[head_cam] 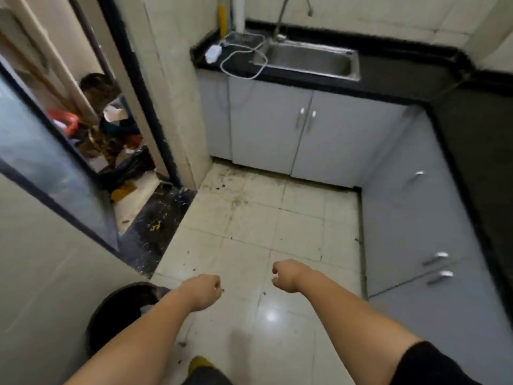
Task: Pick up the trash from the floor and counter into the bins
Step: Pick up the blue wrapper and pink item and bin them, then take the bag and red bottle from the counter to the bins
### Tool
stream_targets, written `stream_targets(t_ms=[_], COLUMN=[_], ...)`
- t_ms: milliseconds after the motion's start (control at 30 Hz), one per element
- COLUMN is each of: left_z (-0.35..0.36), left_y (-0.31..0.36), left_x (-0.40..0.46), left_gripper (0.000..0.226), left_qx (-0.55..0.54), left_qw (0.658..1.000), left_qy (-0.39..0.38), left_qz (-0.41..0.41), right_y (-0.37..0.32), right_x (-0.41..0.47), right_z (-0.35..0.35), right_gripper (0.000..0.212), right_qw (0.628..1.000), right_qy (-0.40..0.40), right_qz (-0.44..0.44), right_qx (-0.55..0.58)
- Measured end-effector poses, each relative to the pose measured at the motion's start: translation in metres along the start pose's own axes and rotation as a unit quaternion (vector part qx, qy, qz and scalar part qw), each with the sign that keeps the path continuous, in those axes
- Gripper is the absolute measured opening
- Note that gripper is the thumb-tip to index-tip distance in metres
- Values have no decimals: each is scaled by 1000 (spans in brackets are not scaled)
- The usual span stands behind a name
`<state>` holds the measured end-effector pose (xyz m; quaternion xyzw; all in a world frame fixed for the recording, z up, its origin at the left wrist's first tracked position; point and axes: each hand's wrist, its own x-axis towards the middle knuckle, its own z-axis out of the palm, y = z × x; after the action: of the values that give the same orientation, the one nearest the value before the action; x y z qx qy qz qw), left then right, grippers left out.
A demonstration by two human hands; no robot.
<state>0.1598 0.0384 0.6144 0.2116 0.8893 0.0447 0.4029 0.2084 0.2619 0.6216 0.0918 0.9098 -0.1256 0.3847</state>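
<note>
Both my arms reach forward over the tiled kitchen floor [291, 218]. My left hand [204, 291] hangs with its fingers curled under, and nothing shows in it. My right hand [287, 275] is also curled, with thumb and fingers slightly apart and nothing visible between them. A dark round bin [111, 315] stands by the wall at the lower left, partly hidden behind my left forearm. Small dark crumbs and dirt [233, 201] are scattered on the tiles near the cabinet base. A white charger with a looped cable [213, 52] lies on the black counter [388, 81].
A steel sink [308, 61] with a tap is set in the counter. Grey cabinets [277, 134] line the back and right side. Through the doorway on the left lies a pile of bags and clutter [116, 140]. A dark speckled threshold [158, 220] crosses the doorway.
</note>
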Motion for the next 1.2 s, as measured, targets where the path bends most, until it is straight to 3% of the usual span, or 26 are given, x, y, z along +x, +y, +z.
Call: stream_targets(t_ms=[167, 367, 600, 833, 1067, 1200], left_z=[18, 53, 72, 91, 118, 128], left_y=[147, 337, 514, 646, 749, 777], left_x=[10, 3, -12, 8, 37, 63], left_gripper=[36, 37, 33, 30, 83, 100], left_qx=[91, 192, 286, 336, 429, 504], left_qw=[991, 948, 871, 792, 716, 663], left_qy=[-3, -1, 8, -5, -52, -80], left_qz=[98, 254, 400, 509, 548, 547], right_y=[133, 266, 374, 473, 590, 656], right_x=[-88, -197, -301, -365, -419, -433], right_z=[35, 58, 73, 77, 35, 13], right_gripper=[43, 35, 30, 30, 39, 49], right_qw=[992, 952, 862, 781, 702, 650], right_qy=[33, 121, 276, 325, 368, 405], right_qz=[92, 202, 308, 438, 552, 589], right_qx=[85, 194, 294, 304, 259, 258])
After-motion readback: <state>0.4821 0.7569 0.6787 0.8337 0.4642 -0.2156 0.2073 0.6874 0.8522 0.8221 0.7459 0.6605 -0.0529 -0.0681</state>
